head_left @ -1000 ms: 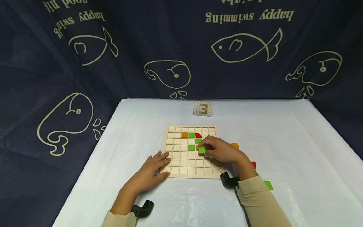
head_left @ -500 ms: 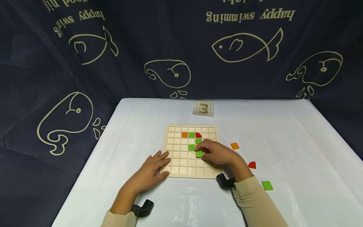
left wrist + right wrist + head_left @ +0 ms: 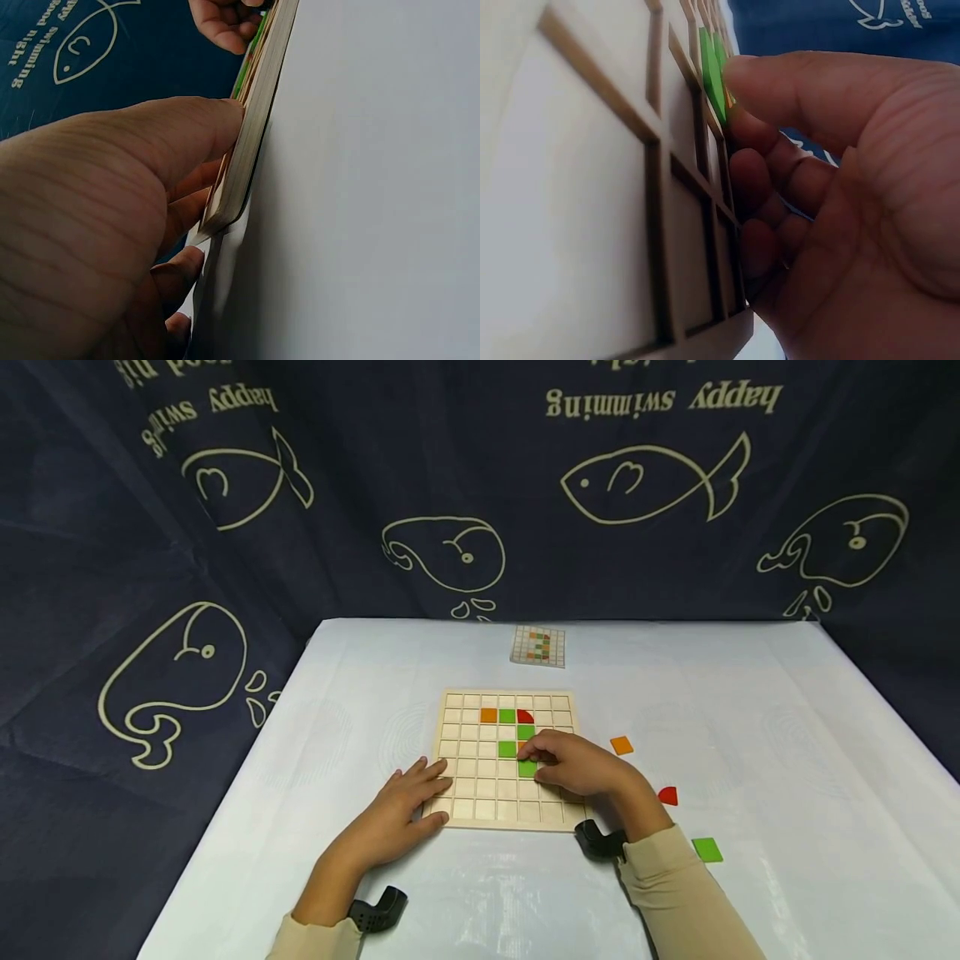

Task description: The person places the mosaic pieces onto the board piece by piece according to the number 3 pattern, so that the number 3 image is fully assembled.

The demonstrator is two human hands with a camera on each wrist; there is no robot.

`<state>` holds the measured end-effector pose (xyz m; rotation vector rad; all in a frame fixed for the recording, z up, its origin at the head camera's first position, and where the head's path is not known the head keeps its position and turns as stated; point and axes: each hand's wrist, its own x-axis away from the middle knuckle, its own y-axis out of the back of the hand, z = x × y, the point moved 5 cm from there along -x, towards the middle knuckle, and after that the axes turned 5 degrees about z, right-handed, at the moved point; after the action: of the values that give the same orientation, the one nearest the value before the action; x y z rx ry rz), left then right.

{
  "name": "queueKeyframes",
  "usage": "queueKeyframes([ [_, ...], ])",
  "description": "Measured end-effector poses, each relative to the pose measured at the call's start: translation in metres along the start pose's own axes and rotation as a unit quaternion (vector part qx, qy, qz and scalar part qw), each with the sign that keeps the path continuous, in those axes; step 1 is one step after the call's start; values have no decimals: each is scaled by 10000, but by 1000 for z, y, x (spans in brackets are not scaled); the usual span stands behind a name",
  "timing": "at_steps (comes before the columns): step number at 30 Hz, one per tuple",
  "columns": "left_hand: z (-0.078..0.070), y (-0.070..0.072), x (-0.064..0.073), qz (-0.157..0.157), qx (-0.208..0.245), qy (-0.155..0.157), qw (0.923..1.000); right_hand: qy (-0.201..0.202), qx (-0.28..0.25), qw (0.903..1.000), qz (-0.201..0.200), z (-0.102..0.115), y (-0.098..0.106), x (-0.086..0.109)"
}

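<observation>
Green square tile (image 3: 527, 769), earlier raised, now flat on gridded wooden board (image 3: 486, 789); right hand (image 3: 576, 763) pinching it, left hand (image 3: 401, 807) spread at board's left edge.

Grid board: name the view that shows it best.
The head view, which shows the grid board nearly whole. The left wrist view sees it almost edge-on; the right wrist view, only a close, slanted part.

Dark navy cloth (image 3: 450, 452) hangs along the far side, left and right, printed with pale outlined fish (image 3: 637, 485) and whales (image 3: 446, 556) (its lettering (image 3: 663, 402) runs upside down). Before it, a white tabletop (image 3: 750, 710) catches soft glare (image 3: 776, 893) near right.
</observation>
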<state>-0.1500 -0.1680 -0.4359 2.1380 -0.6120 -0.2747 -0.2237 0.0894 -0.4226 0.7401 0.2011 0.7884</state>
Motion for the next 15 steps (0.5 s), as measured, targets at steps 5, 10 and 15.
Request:
queueKeyframes([
  [5,-1,1,-1,12,45,-17,10000,-121,-294,9995,-85,-2,7,6],
  [10,-2,1,-2,-1,-28,-41,10000,-301,-655,9969,-319,-11,22,21],
  [15,-1,0,-1,-7,-14,-55,10000,-632,-518,9942,-699,-32,41,46],
])
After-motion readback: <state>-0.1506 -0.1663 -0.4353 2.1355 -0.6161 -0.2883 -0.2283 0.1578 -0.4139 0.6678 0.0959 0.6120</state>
